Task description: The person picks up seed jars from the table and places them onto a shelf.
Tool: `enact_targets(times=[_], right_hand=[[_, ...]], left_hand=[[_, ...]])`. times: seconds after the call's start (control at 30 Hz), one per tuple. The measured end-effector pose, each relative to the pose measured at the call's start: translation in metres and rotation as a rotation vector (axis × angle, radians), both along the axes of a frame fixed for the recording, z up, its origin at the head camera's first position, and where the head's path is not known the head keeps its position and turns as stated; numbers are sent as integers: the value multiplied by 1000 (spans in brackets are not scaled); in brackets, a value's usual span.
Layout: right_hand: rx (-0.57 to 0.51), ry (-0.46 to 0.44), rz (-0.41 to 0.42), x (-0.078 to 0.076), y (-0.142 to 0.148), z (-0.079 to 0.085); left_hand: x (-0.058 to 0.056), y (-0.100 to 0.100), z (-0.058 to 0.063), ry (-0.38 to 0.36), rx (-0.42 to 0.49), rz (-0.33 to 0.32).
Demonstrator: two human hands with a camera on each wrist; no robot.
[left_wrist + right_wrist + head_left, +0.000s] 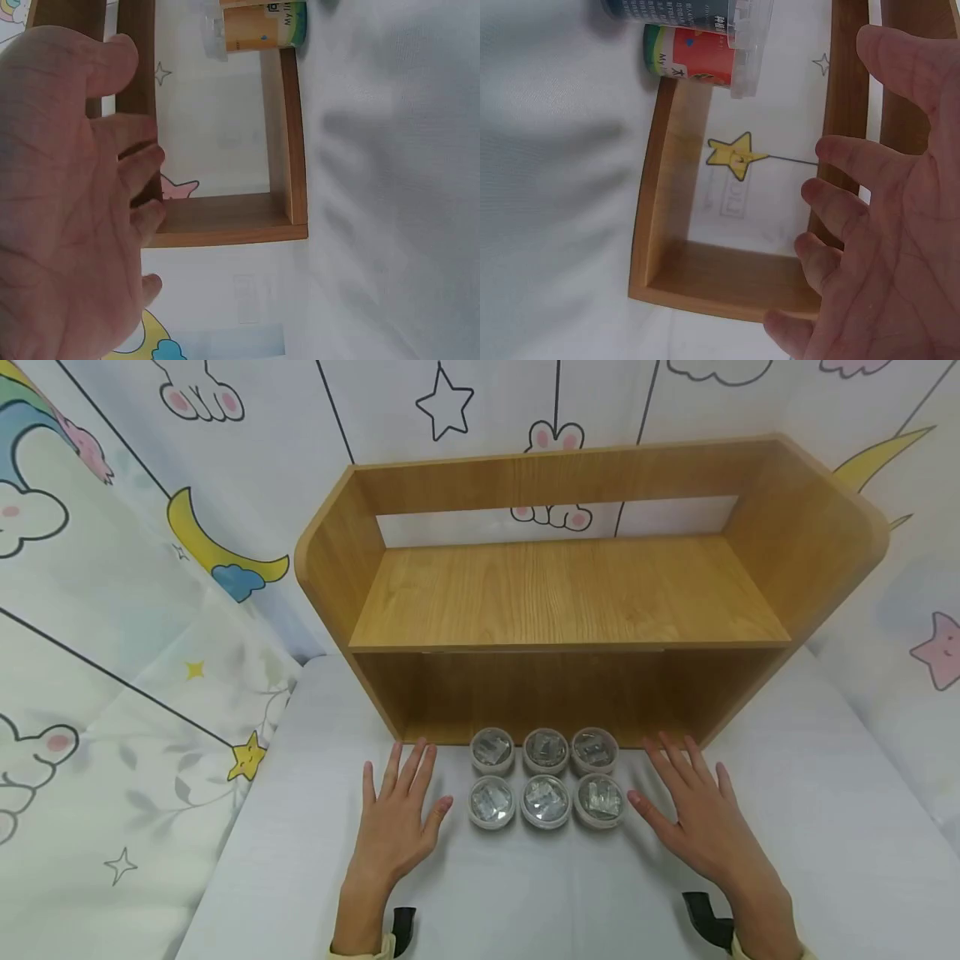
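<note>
My left hand [396, 818] is held palm down with fingers spread, left of several small round tubs [491, 802] with clear lids. On the other side, my right hand [697, 818] is spread the same way, its thumb close to the nearest tub [600, 800]. Neither hand holds anything. The tubs stand upright in two rows of three, silvery packets showing under their lids. In the left wrist view a tub has an orange label [259, 28]. From the right wrist, a red-labelled tub [703, 56] and a dark-labelled one [679, 12] show.
Behind the tubs stands a two-tier wooden shelf [570, 593] with raised side panels and an open back slot. A white cloth covers the table [510, 902]. Curtains [135, 693] printed with cartoon stars and moons hang at the back and sides.
</note>
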State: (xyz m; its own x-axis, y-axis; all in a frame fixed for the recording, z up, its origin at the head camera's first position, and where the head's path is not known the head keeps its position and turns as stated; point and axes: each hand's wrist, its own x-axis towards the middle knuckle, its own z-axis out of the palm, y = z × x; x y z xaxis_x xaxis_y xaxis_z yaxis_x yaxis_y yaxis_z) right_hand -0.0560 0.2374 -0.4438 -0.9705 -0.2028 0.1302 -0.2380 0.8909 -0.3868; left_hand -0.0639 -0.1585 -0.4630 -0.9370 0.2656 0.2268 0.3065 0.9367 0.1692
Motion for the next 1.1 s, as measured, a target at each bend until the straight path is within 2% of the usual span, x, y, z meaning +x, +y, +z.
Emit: enact_targets(times=[0.13, 0.27, 0.43, 0.6, 0.77, 1.1], right_hand=[[0, -6, -7, 1, 1, 1], [0, -10, -14, 2, 2, 3], [1, -29, -27, 6, 3, 5], [0, -39, -35, 9, 5, 5], [-8, -31, -35, 13, 5, 1], [-14, -37, -48, 20, 6, -1]], left_hand=[[-7, 0, 4, 17, -7, -41], [-19, -1, 8, -11, 12, -83], [-39, -4, 13, -49, 133, -171], [-59, 1, 20, -82, 244, -300], [-73, 17, 25, -156, 279, -381], [-90, 49, 25, -351, 292, -418]])
